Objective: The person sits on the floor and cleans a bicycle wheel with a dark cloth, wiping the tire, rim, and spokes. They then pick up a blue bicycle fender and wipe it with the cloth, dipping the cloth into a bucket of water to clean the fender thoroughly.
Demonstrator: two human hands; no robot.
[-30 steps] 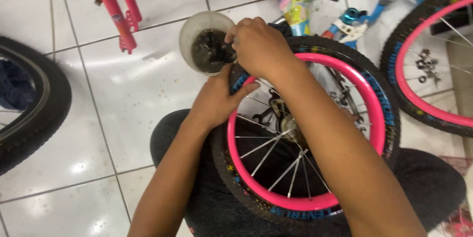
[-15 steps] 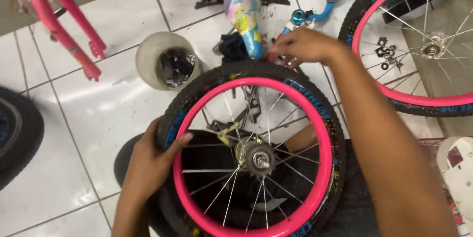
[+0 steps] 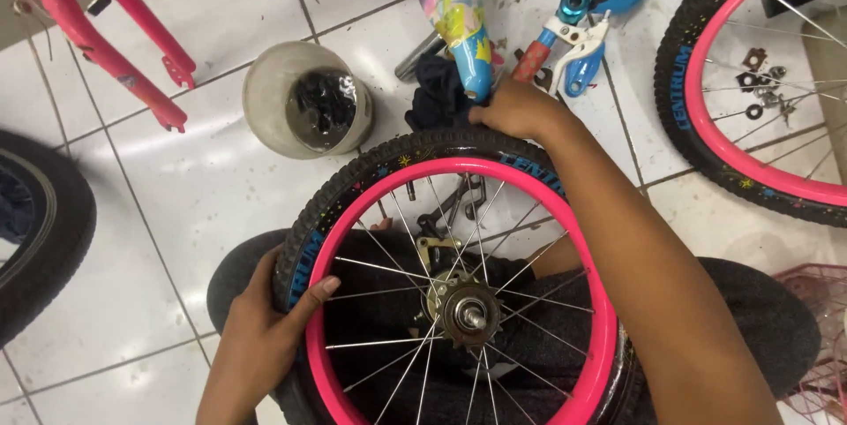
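Your right hand [image 3: 516, 112] left the grease tub [image 3: 309, 98] and now grips the wheel [image 3: 441, 293] (far edge); left hand [image 3: 265, 328] clasps the near-left tyre.

Floor [image 3: 203, 204]: glossy white square tiles, dark grout lines running diagonally across the view. Soft glare patches on the tiles from overhead light; surface smudged grey in places. Black tyre [image 3: 44, 231] lying at far left edge. Pink wire basket [image 3: 816, 337] at lower right corner. No walls, windows or furniture in view; the floor fills the frame.
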